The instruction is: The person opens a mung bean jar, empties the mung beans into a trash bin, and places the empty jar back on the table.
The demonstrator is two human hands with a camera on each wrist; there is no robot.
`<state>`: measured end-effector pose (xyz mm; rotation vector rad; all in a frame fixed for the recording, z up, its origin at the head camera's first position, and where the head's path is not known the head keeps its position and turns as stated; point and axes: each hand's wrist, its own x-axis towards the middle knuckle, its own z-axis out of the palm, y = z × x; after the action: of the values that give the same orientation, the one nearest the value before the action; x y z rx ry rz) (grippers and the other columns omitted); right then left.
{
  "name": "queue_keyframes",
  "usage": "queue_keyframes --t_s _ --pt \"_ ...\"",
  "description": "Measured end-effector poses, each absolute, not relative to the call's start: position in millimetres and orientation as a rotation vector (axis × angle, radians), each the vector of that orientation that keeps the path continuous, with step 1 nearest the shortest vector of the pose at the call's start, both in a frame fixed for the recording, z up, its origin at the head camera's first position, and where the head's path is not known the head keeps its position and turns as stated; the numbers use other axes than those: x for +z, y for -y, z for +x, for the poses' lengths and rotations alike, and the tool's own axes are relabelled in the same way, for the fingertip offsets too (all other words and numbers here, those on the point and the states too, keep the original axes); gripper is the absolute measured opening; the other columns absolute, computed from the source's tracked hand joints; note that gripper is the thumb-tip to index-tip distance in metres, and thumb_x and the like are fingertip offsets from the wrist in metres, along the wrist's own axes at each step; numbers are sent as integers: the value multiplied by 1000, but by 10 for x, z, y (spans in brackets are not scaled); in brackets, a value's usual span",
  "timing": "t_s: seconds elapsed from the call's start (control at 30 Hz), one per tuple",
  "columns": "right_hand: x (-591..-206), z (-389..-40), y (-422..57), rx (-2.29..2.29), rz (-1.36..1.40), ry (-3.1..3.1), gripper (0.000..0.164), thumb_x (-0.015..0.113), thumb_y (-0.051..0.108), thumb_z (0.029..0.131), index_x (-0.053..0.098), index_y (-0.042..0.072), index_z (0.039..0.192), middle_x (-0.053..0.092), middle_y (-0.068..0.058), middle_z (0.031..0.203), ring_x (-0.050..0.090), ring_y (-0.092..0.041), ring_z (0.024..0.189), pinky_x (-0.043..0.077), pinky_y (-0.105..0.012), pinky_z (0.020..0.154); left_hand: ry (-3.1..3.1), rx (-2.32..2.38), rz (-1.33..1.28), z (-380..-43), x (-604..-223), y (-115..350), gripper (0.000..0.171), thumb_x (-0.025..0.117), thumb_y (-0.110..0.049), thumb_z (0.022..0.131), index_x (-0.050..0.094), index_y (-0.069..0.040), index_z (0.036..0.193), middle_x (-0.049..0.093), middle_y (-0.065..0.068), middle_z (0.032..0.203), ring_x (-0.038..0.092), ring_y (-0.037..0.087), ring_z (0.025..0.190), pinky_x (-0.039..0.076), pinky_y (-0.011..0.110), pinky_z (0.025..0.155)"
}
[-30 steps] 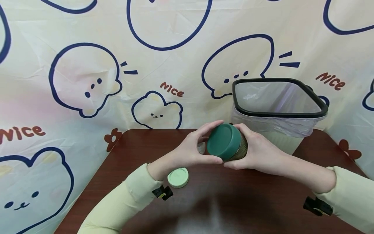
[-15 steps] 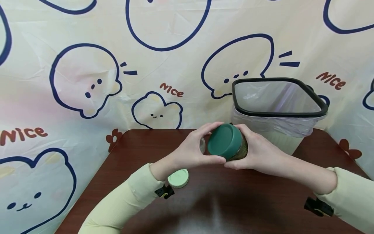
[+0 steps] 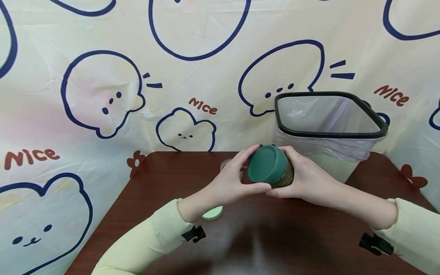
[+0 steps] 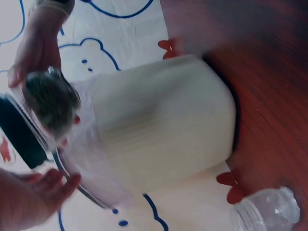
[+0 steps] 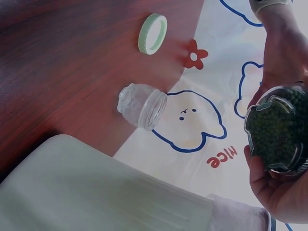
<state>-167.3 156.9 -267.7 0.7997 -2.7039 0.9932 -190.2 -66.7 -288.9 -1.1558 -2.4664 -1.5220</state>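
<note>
A clear jar (image 5: 276,132) full of small green beans, with a dark green lid (image 3: 266,165), is held tilted above the table. My right hand (image 3: 309,173) grips the jar's body from the right. At the left, the thumb and fingers of my left hand (image 3: 228,179) span the lid's edge. Behind the left hand stands a second clear jar (image 5: 144,107), uncapped and with no contents showing; the hand hides most of it in the head view. A pale green lid (image 5: 153,33) lies on the table, partly covered by my left wrist in the head view.
A pale bin (image 4: 159,120) with a black rim (image 3: 330,135) and a plastic liner stands at the back right of the dark brown table (image 3: 275,236). A printed cloth (image 3: 192,80) hangs behind the table.
My left hand has shifted slightly right around the dark green lid, uncovering more of the second jar and covering part of the pale lid. My right hand keeps its grip.
</note>
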Motion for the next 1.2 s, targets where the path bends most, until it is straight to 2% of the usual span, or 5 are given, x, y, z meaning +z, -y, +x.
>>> queue_keyframes --t_s 0.13,0.33,0.57,0.9,1.2 --pt "-2674 -1669 -1579 998 791 2721 87 90 37 67 42 7 133 62 -5 112 60 -20 96 51 -41 79 2447 -1581 -1271 -1982 -2883 741 85 78 -15 81 29 -14 151 42 1 145 46 15 125 46 40 95" --pt "-2667 -1665 -1583 992 791 2747 88 88 45 67 43 8 132 61 -4 112 60 -19 96 51 -41 79 2376 -1544 -1468 -2058 -2799 784 89 80 -10 78 29 -10 151 38 2 151 45 14 128 42 41 100" --pt "-2656 -1645 -1581 1012 807 2769 89 87 47 67 42 8 133 60 -5 113 59 -20 96 51 -38 77 2294 -1525 -1604 -2084 -2772 752 86 81 -6 77 35 -9 149 46 2 143 46 15 124 42 38 100" --pt "-2660 -1642 -1592 998 810 2759 86 87 45 68 44 6 131 61 -5 110 60 -19 93 51 -37 76 2287 -1301 -1487 -2029 -2824 709 81 81 -19 79 38 -5 147 47 6 140 48 13 119 49 28 91" --pt "-2683 -1646 -1606 1001 787 2767 83 88 42 68 45 7 130 62 -4 109 60 -18 91 51 -37 75 2329 -1086 -1368 -1969 -2851 651 74 76 -31 82 42 -9 144 49 5 136 48 13 115 49 27 88"
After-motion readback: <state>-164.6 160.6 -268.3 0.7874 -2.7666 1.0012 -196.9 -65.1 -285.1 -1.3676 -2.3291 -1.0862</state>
